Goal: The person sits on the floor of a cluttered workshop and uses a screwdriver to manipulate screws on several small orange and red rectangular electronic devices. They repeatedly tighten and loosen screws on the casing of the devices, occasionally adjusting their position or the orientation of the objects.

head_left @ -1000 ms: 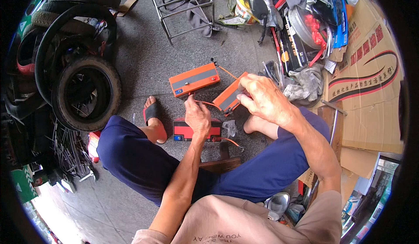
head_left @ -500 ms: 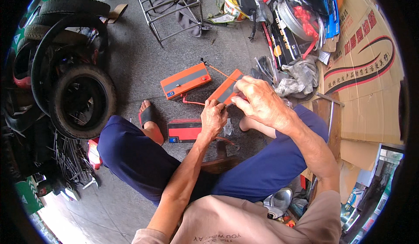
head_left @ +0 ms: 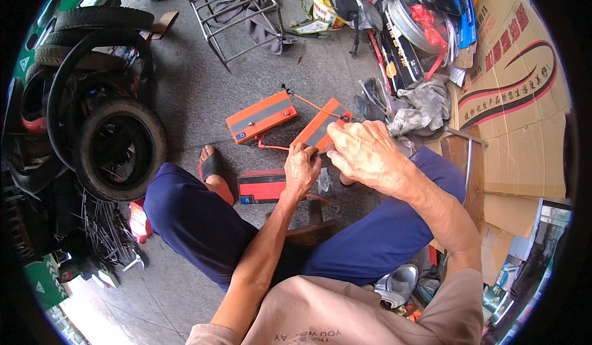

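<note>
An orange battery with a grey stripe (head_left: 319, 132) stands at a slant in front of me. My left hand (head_left: 302, 169) is closed at its near end, fingertips around a small dark thing I cannot make out. My right hand (head_left: 373, 153) is bent in a pinch along the battery's right side, and its fingertips hide what they hold, if anything. A second orange battery (head_left: 262, 116) sits to the left. An orange wire (head_left: 314, 105) runs between the two at the far side, and a red wire (head_left: 272, 146) at the near side. A red battery (head_left: 263, 187) lies closer to me.
Tyres (head_left: 120, 150) are piled at the left beside a heap of thin metal rods (head_left: 108, 231). A metal rack (head_left: 237, 18) lies ahead. Cluttered parts and a grey rag (head_left: 422, 107) fill the far right, next to a large cardboard sheet (head_left: 512, 98). My knees flank the batteries.
My right hand has drawn slightly down toward me, uncovering the wire's dark end at the slanted battery's far right corner. My left hand stays nearly in place.
</note>
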`<act>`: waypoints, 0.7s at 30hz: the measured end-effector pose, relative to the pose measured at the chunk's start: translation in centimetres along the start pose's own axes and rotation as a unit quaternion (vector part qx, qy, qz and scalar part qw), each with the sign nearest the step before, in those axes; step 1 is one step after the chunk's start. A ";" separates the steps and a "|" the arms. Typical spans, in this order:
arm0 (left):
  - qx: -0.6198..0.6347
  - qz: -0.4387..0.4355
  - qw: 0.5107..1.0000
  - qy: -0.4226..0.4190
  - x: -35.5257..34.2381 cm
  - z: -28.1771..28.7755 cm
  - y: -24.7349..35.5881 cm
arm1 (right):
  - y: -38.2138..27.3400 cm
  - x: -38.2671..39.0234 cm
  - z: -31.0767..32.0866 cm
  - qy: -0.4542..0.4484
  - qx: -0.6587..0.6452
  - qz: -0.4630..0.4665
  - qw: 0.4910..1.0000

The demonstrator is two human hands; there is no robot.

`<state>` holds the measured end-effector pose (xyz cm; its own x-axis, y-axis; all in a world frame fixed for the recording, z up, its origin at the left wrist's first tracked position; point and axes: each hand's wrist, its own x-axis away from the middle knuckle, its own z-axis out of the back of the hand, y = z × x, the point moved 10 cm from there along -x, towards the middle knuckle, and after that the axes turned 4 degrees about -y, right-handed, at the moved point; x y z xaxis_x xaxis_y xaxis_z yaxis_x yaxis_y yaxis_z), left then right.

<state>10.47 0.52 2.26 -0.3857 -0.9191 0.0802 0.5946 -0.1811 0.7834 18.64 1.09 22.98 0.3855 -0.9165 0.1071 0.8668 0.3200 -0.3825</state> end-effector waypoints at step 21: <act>0.018 0.003 0.991 -0.134 1.5 9.1 4.2 | -0.4 -0.7 -0.7 0.038 0.128 0.012 0.991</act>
<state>5.95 1.56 11.27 -0.5586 -0.7936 0.2410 0.5734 -0.1597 0.8035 17.78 1.39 22.42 0.3912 -0.9199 0.0268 0.9128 0.3841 -0.1387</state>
